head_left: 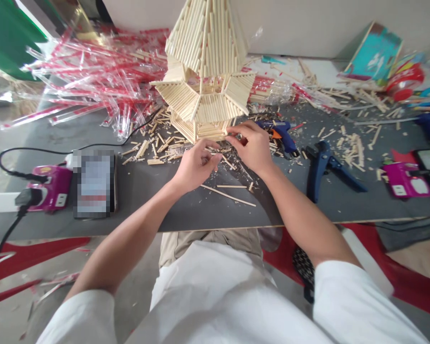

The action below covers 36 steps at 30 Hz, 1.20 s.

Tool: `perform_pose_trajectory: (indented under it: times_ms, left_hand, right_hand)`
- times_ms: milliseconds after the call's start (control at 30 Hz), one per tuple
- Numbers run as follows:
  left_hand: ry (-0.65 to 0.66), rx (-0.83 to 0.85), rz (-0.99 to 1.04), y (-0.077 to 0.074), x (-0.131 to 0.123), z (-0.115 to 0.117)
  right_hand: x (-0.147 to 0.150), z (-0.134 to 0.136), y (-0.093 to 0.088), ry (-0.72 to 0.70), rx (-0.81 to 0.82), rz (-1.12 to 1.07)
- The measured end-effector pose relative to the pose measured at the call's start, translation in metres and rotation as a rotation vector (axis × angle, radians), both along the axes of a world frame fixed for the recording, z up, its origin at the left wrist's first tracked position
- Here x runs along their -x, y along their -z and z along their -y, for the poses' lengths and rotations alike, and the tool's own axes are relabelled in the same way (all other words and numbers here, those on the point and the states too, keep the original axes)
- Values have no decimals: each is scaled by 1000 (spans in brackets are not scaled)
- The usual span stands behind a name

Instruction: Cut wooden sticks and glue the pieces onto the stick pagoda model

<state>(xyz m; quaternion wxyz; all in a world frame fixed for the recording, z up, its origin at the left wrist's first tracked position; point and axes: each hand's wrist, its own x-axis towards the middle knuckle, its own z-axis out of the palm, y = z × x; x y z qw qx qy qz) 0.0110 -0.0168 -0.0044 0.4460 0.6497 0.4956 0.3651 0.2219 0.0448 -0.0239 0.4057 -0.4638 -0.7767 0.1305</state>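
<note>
A tiered pagoda-like model [206,43] built of thin pale wooden sticks stands upright at the back middle of the table. My right hand [253,147] reaches to the right front corner of its lowest tier. There thumb and forefinger are pinched at the edge, and whatever is between them is too small to make out. Just in front of the same tier, my left hand [195,165] has its fingers curled in; anything inside them is hidden. Loose thin sticks [229,196] lie on the table between my forearms.
Cut stick pieces [157,143] surround the model's base. Right of it lie a blue glue gun [284,136] and a blue cutter [322,169]. Red-and-clear plastic wrappers [103,71] are heaped back left. A phone [95,184] and purple power sockets [52,188] with cables sit left; another purple socket [406,179] right.
</note>
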Motion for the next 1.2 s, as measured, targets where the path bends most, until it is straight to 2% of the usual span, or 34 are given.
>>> perform_pose_trajectory:
  times_ms: [133,267,600,900,1067,1200]
  left_hand:
    - [-21,-50,-79,-10,-6,-9]
    - [11,-19,-211,-17,-14,-22]
    - [7,-46,-199,-9,-33,-35]
    - [-14,-39,-211,-14,-28,-37]
    - [13,-120,-285,-12,-19,-46]
    - [30,-321,-463,-13,-11,-37]
  right_hand:
    - [-1,1,0,5,-3,-23]
    - [0,1,0,-14,-25,-36]
    - [2,1,2,-10,-24,-12]
    - [2,-1,5,-19,-32,-24]
    - [2,-1,3,-3,-28,2]
    - [2,0,3,-2,-21,9]
